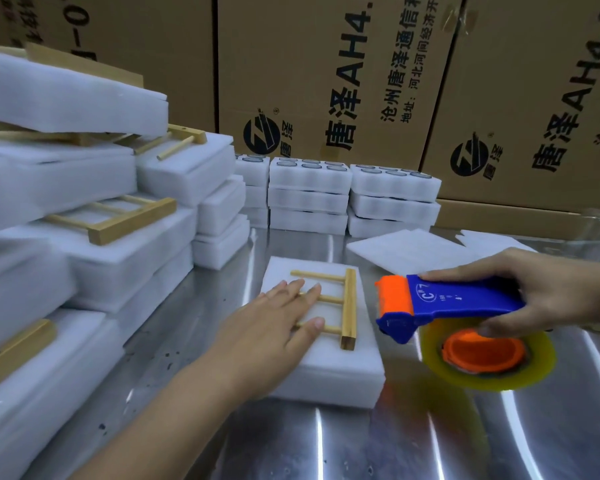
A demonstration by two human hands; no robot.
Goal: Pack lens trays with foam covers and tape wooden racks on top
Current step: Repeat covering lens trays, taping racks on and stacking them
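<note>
On the steel table, near middle: I see one foam-covered tray, its long axis running near to far
Wooden rack: one, lying flat on that tray's cover; its square bar runs near to far along the right side, and its three dowels point left
Left hand: flat, fingers straight and spread, resting on the dowels
Right hand: fingers and thumb wrapped round the tape dispenser, held just right of the tray
Tape dispenser: one, blue, with its orange head pointing left toward the rack; its yellowish tape roll sits on the near side
Open lens trays: far side, two stacks of three that I can count, and a third stack at their left partly hidden
Foam sheets: two loose, flat on the table, far right
Packed trays: piled at left, at least three racks showing among them; I cannot count the trays themselves
Cardboard boxes: along the far side, printed in black
</note>
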